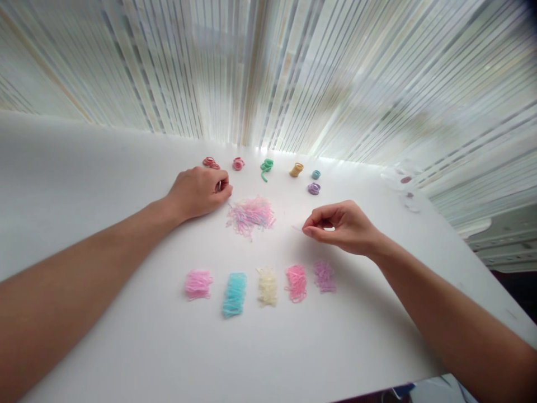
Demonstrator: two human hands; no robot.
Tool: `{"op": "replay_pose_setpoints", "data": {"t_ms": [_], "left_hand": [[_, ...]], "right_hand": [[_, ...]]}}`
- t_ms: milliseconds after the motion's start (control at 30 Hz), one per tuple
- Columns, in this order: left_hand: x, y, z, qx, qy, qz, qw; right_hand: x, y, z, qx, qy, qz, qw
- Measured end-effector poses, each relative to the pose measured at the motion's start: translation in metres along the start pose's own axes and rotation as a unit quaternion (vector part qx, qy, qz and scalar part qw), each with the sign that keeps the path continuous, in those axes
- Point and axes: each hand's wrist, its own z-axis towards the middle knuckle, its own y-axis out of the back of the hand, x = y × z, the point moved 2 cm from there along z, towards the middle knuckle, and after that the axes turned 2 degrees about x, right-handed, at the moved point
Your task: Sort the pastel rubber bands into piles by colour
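Note:
My right hand (pixel 342 228) pinches a thin pale pink strand (pixel 296 228) between thumb and fingertips, just above the table. To its left lies a loose pile of mixed pastel strands (pixel 251 215). My left hand (pixel 200 191) rests beside that pile with its fingers curled in; whether anything is held there I cannot make out. Nearer to me, sorted bundles lie in a row: light pink (pixel 198 284), blue (pixel 234 295), cream (pixel 267 287), bright pink (pixel 297 284) and lilac (pixel 324 276).
Behind the pile sit small coils: red (pixel 211 163), pink (pixel 238 163), green (pixel 266 166), yellow (pixel 296 170), blue (pixel 316 174) and purple (pixel 314 188). Clear plastic pieces (pixel 403 179) lie at the right. A striped curtain (pixel 251 73) hangs along the white table's (pixel 168 352) far edge.

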Motion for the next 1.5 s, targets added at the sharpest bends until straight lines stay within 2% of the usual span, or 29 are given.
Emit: {"op": "replay_pose_setpoints", "data": {"t_ms": [267,633,900,1233,1367,1500], "left_hand": [[-0.002,0.004,-0.001,0.021,-0.005,0.03,0.999],[0.001,0.002,0.001,0.018,0.003,0.04,0.999],[0.003,0.001,0.003,0.017,0.009,0.056,0.998],[0.003,0.002,0.002,0.02,0.01,0.059,0.998],[0.004,0.001,0.002,0.015,-0.001,0.055,0.998],[0.002,0.0,0.001,0.015,0.0,0.05,0.999]], "right_hand": [[-0.001,0.018,-0.064,-0.016,0.028,-0.075,0.997],[-0.007,0.013,-0.095,0.033,0.057,-0.125,0.99],[-0.009,0.009,-0.093,0.049,0.098,-0.168,0.98],[0.006,0.023,-0.096,-0.009,0.112,-0.213,0.971],[0.019,0.021,-0.081,-0.017,0.114,-0.199,0.973],[0.03,0.012,-0.051,-0.001,0.115,-0.177,0.978]]}}
